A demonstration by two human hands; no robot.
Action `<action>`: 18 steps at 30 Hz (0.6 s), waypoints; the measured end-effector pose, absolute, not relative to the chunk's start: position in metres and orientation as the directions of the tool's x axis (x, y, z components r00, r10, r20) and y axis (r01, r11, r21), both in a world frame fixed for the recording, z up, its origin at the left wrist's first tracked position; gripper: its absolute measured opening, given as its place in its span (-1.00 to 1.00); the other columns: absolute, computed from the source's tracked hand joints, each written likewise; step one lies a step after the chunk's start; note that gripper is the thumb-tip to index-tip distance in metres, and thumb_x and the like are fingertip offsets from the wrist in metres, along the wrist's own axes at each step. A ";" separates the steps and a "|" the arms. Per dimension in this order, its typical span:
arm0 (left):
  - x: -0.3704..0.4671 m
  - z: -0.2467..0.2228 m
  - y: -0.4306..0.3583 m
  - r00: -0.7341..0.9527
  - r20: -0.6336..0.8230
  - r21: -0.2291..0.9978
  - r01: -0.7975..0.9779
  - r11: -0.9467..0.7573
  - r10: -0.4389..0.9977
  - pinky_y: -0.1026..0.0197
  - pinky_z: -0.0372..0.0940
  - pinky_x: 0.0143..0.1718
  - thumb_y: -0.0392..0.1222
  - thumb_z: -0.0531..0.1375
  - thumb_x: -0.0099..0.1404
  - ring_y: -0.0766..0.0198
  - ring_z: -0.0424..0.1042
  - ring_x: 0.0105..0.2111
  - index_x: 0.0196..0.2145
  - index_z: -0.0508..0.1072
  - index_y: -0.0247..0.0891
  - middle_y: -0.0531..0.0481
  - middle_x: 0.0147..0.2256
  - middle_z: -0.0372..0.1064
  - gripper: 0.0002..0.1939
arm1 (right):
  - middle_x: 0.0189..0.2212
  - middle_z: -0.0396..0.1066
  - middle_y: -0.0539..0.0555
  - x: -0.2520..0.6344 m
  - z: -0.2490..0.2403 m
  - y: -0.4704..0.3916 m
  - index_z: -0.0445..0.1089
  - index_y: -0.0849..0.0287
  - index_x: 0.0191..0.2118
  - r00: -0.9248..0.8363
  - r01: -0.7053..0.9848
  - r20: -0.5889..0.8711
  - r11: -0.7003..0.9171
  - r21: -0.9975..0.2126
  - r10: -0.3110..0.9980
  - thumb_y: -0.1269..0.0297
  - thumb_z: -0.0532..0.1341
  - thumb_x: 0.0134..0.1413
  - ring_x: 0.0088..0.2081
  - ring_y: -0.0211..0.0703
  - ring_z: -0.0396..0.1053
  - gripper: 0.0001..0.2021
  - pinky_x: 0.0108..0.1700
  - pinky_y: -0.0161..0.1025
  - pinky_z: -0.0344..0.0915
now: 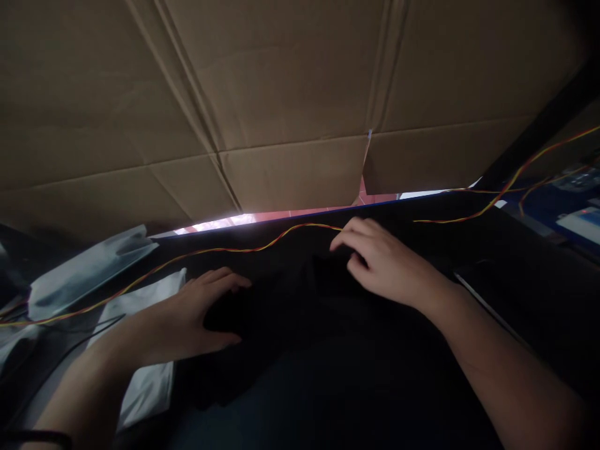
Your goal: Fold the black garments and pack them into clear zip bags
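Observation:
My left hand (197, 312) is over dark, cloth-like material (276, 312), its thumb and fingers spread apart with nothing visible between them. Farther right, my right hand (379, 256) hovers at or rests on the far part of this material; I cannot tell which. Its fingers are loosely bent, with a gap between thumb and forefinger. A twisted red-and-yellow wire (244, 250) runs behind the right hand, which hides part of it. Deep shadow hides the outline of the dark material.
Tall cardboard (290, 94) stands behind the black surface. At left lie a translucent plastic bag (94, 269) and a white packet (150, 387), partly under my left forearm. Thin black cables (70, 353) cross there. At far right are a blue item (539, 206) and a white device (581, 225).

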State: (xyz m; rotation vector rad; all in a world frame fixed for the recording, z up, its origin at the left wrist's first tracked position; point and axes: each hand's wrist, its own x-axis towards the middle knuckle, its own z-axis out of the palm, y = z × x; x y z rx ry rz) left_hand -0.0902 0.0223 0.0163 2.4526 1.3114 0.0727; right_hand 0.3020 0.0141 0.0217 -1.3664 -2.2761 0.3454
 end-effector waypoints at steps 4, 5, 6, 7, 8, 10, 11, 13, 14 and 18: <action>-0.084 0.024 0.014 0.579 -0.195 0.354 0.794 -0.494 0.792 0.09 0.47 0.22 -0.03 0.39 0.23 -0.04 0.48 0.25 0.40 0.33 0.19 0.03 0.37 0.32 -0.20 | -0.26 0.57 -0.04 0.283 0.034 0.000 0.61 0.03 -0.09 -0.644 0.604 -0.125 0.402 -0.688 0.754 0.34 0.30 0.26 -0.29 -0.21 0.49 -0.84 -0.28 -0.26 0.33; -0.081 0.027 0.014 0.597 -0.199 0.367 0.781 -0.506 0.777 0.13 0.49 0.17 -0.07 0.33 0.28 0.00 0.51 0.20 0.38 0.36 0.20 0.06 0.32 0.37 -0.27 | -0.29 0.58 -0.05 0.283 0.035 -0.002 0.64 0.03 -0.13 -0.672 0.605 -0.214 0.358 -0.711 0.709 0.29 0.34 0.23 -0.31 -0.22 0.49 -0.86 -0.30 -0.28 0.31; -0.079 0.031 0.016 0.615 -0.193 0.373 0.766 -0.523 0.764 0.16 0.50 0.12 -0.12 0.27 0.31 0.04 0.54 0.16 0.35 0.40 0.20 0.07 0.26 0.43 -0.34 | -0.31 0.59 -0.05 0.284 0.036 -0.002 0.67 0.04 -0.16 -0.693 0.609 -0.289 0.321 -0.726 0.661 0.26 0.37 0.20 -0.31 -0.22 0.50 -0.87 -0.31 -0.29 0.30; -0.076 0.034 0.018 0.631 -0.175 0.369 0.753 -0.544 0.755 0.17 0.51 0.09 -0.17 0.21 0.34 0.08 0.56 0.11 0.31 0.45 0.18 0.07 0.19 0.48 -0.39 | -0.31 0.61 -0.05 0.285 0.037 -0.003 0.69 0.04 -0.19 -0.708 0.615 -0.358 0.283 -0.736 0.608 0.23 0.39 0.19 -0.31 -0.22 0.50 -0.87 -0.31 -0.29 0.30; -0.074 0.036 0.021 0.643 -0.141 0.357 0.743 -0.567 0.753 0.16 0.51 0.07 -0.19 0.17 0.35 0.10 0.57 0.07 0.28 0.49 0.15 0.06 0.14 0.51 -0.43 | -0.30 0.63 -0.05 0.288 0.038 -0.003 0.71 0.04 -0.20 -0.717 0.627 -0.424 0.245 -0.739 0.554 0.20 0.40 0.17 -0.30 -0.22 0.51 -0.87 -0.32 -0.30 0.29; -0.069 0.039 0.026 0.646 -0.026 0.320 0.728 -0.606 0.763 0.10 0.49 0.08 -0.19 0.14 0.42 0.09 0.57 0.04 0.23 0.53 0.07 0.00 0.09 0.51 -0.52 | -0.30 0.65 -0.06 0.292 0.041 -0.002 0.74 0.02 -0.22 -0.704 0.667 -0.534 0.179 -0.723 0.468 0.14 0.44 0.12 -0.30 -0.22 0.52 -0.84 -0.36 -0.31 0.27; -0.067 0.039 0.029 0.629 0.057 0.295 0.731 -0.615 0.775 0.06 0.48 0.09 -0.16 0.14 0.45 0.07 0.56 0.03 0.22 0.53 0.02 -0.03 0.08 0.50 -0.57 | -0.30 0.66 -0.07 0.294 0.043 -0.002 0.74 0.02 -0.22 -0.696 0.683 -0.568 0.160 -0.713 0.439 0.12 0.46 0.10 -0.29 -0.22 0.52 -0.83 -0.37 -0.32 0.26; -0.062 0.038 0.030 0.559 0.250 0.215 0.765 -0.608 0.791 -0.02 0.46 0.09 -0.09 0.15 0.51 0.02 0.54 0.02 0.16 0.54 -0.06 -0.08 0.05 0.47 -0.65 | -0.32 0.67 -0.08 0.294 0.047 -0.003 0.74 0.02 -0.24 -0.693 0.692 -0.588 0.155 -0.705 0.417 0.10 0.48 0.08 -0.30 -0.23 0.53 -0.83 -0.38 -0.33 0.25; -0.058 0.037 0.029 0.520 0.326 0.162 0.792 -0.588 0.790 -0.05 0.44 0.09 -0.07 0.15 0.52 0.00 0.52 0.02 0.13 0.54 -0.09 -0.10 0.04 0.46 -0.69 | -0.35 0.66 -0.07 0.294 0.048 -0.004 0.74 0.02 -0.25 -0.693 0.689 -0.577 0.163 -0.706 0.431 0.10 0.46 0.10 -0.33 -0.23 0.53 -0.83 -0.39 -0.34 0.25; -0.042 0.031 0.018 0.460 0.455 0.014 0.853 -0.522 0.762 0.04 0.37 -0.11 -0.10 0.09 0.58 0.07 0.50 -0.17 -0.17 0.48 -0.16 -0.05 -0.20 0.45 -0.79 | -0.38 0.65 -0.09 0.291 0.049 -0.006 0.66 -0.04 0.05 -0.621 0.682 -0.496 0.106 -0.724 0.606 0.07 0.30 0.33 -0.56 -0.32 0.43 -0.71 -0.50 -0.35 0.25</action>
